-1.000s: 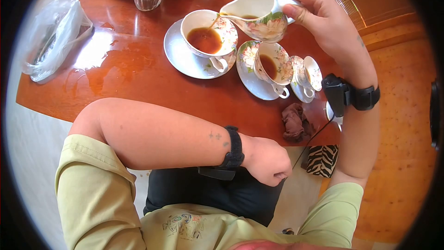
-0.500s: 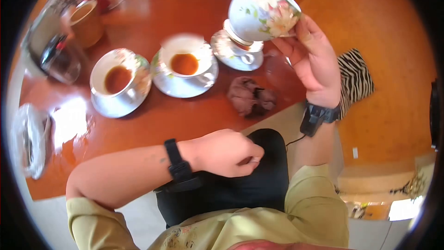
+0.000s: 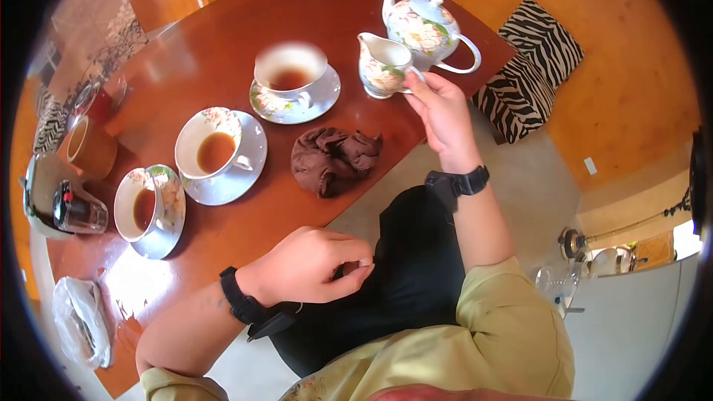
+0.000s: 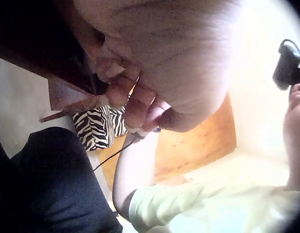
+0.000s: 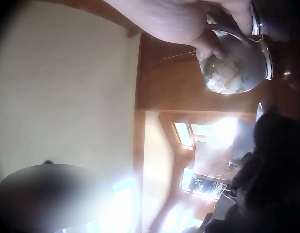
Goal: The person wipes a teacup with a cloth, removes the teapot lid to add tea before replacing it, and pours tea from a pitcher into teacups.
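Observation:
In the head view, my right hand [image 3: 445, 117] pinches the handle of a small floral jug [image 3: 382, 67], which stands upright at the table's right, in front of a floral teapot [image 3: 422, 30]. The right wrist view shows the fingers of my right hand [image 5: 189, 24] against the jug [image 5: 227, 73]. My left hand [image 3: 310, 266] hangs loosely curled and empty above the lap, near the table edge; its curled fingers also appear in the left wrist view [image 4: 164, 58]. Three floral cups [image 3: 291, 89] [image 3: 194, 147] [image 3: 132, 212] of brown liquid sit on saucers.
A crumpled brown cloth [image 3: 334, 160] lies near the table's front edge. Leftward are a brown cup [image 3: 93, 148], a clear glass [image 3: 85, 217] and a plastic bag [image 3: 80, 321]. Zebra-patterned stools [image 3: 520, 96] stand beyond the right edge.
The jug was pouring into a cup one second ago, then was lifted away; it now stands beside the teapot, still in my right hand. The head view has turned right, and my left hand stays curled.

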The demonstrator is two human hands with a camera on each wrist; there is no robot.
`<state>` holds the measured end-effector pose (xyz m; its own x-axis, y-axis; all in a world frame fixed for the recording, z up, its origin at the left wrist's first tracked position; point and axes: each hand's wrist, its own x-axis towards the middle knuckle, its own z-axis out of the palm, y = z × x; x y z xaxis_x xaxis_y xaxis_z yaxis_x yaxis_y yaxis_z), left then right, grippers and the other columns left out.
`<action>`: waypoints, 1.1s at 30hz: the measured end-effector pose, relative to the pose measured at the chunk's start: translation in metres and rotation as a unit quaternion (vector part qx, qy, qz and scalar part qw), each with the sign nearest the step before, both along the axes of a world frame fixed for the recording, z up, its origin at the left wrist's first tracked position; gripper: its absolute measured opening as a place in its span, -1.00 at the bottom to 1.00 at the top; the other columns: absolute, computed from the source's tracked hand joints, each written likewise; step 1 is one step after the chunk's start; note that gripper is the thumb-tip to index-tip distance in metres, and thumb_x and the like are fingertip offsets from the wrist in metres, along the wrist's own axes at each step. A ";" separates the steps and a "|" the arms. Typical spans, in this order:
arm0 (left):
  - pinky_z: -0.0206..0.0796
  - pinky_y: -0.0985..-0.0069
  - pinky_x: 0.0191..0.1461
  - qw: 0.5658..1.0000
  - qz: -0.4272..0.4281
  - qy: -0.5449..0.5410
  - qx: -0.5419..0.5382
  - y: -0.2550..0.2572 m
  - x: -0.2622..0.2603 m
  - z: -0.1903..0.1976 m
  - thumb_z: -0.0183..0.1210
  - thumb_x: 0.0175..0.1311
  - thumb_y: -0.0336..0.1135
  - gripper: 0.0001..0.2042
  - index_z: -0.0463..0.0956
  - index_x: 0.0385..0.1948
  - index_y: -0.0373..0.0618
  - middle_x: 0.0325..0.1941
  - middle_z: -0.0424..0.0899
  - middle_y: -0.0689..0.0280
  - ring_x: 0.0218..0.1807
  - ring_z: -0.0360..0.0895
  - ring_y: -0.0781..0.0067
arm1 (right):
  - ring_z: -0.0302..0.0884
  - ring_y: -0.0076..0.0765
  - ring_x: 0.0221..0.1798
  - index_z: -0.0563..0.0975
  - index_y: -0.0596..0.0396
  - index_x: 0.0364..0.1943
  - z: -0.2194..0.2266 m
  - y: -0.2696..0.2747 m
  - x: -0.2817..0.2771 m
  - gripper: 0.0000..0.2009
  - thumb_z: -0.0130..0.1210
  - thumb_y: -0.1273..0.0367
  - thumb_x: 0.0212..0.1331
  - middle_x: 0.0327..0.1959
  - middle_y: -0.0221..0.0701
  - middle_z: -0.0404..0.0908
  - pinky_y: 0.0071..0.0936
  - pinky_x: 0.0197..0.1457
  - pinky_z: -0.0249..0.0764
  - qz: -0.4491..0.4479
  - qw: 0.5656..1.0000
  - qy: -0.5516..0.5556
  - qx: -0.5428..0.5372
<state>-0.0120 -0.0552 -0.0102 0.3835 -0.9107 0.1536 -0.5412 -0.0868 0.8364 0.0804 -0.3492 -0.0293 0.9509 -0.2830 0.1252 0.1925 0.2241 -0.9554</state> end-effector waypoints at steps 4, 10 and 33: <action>0.41 0.39 -0.39 1.000 0.005 0.009 0.001 -0.001 0.000 -0.001 0.24 0.22 -0.39 -0.96 0.59 -0.35 -0.08 -0.45 0.64 0.29 -0.48 0.60 0.24 | 0.59 -0.54 0.07 0.64 0.24 0.01 -0.004 0.002 0.010 -0.69 0.24 0.25 0.41 -0.07 -0.40 0.71 -0.48 0.34 0.39 0.027 0.998 0.011 -0.063; 0.43 0.44 -0.38 1.000 -0.001 0.010 -0.010 0.001 0.001 -0.002 0.24 0.22 -0.40 -0.96 0.62 -0.34 -0.09 -0.42 0.66 0.28 -0.45 0.63 0.27 | 0.67 -0.38 -0.25 0.67 0.24 -0.08 0.030 0.003 -0.007 -0.63 0.25 0.14 0.36 -0.36 -0.24 0.74 -0.52 -0.11 0.52 -0.113 0.886 0.005 -0.450; 0.43 0.32 -0.36 1.000 0.009 0.004 -0.005 0.004 -0.001 -0.001 0.22 0.18 -0.36 -0.95 0.58 -0.38 -0.06 -0.45 0.64 0.29 -0.45 0.60 0.16 | -0.06 -0.24 0.68 0.27 -0.14 0.54 0.121 -0.098 0.088 -0.37 -0.05 -0.08 0.52 0.64 -0.15 0.08 -0.30 0.62 -0.03 0.033 0.887 -0.059 -0.457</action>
